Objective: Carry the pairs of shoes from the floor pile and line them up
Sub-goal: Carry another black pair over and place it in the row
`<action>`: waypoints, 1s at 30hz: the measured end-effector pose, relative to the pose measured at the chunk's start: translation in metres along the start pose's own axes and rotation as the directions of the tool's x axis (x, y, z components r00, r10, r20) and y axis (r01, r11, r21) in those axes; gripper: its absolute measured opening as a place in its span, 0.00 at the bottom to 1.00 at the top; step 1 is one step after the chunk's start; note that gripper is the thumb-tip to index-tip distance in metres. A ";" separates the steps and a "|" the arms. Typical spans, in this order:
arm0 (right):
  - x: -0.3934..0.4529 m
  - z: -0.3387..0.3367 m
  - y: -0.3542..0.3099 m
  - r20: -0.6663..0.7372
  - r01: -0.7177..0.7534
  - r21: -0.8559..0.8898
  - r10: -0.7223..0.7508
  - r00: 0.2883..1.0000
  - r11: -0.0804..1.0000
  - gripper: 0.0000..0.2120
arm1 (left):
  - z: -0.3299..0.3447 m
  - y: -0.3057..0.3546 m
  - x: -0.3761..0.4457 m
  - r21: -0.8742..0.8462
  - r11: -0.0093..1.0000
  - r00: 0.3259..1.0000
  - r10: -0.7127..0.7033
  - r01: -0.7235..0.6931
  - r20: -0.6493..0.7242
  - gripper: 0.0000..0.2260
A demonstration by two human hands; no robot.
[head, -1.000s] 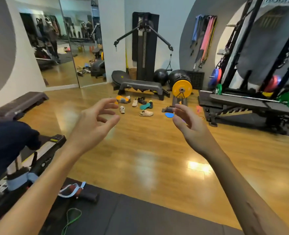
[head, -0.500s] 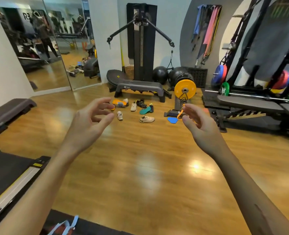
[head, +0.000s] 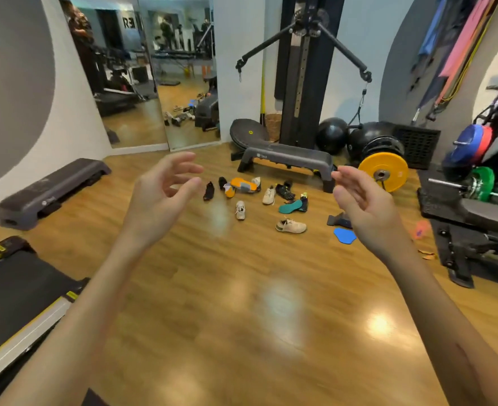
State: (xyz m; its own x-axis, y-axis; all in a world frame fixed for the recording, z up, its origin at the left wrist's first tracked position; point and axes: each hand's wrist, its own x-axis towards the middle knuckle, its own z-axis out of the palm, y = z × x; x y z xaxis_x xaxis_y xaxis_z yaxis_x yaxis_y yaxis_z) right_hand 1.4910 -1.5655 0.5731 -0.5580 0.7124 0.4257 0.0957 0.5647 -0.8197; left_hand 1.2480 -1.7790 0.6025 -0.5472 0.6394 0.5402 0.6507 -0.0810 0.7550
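Ahead, shoe pile nearer; hands unchanged.

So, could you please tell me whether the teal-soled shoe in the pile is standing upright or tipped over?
Tipped over: the teal-soled shoe lies on its side, with its sole facing the camera.

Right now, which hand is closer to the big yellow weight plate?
The right hand. In the picture it hovers just left of the yellow weight plate, fingers loosely curled and empty. The left hand hangs far off to the left, beyond the scattered shoes.
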 end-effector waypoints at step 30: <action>0.605 0.300 0.324 0.281 -0.073 -0.170 0.119 0.952 0.983 0.22 | 0.135 -0.448 0.542 0.254 0.959 0.992 -0.118 0.123 -0.033 0.15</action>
State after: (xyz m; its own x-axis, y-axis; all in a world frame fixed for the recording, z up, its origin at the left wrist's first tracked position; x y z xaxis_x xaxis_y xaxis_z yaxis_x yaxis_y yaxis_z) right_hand 0.9375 -1.0763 0.4503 -0.7516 0.6286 0.1999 0.2748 0.5740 -0.7714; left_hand 0.7309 -1.2931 0.5068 -0.6374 0.6190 0.4588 0.6908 0.1953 0.6962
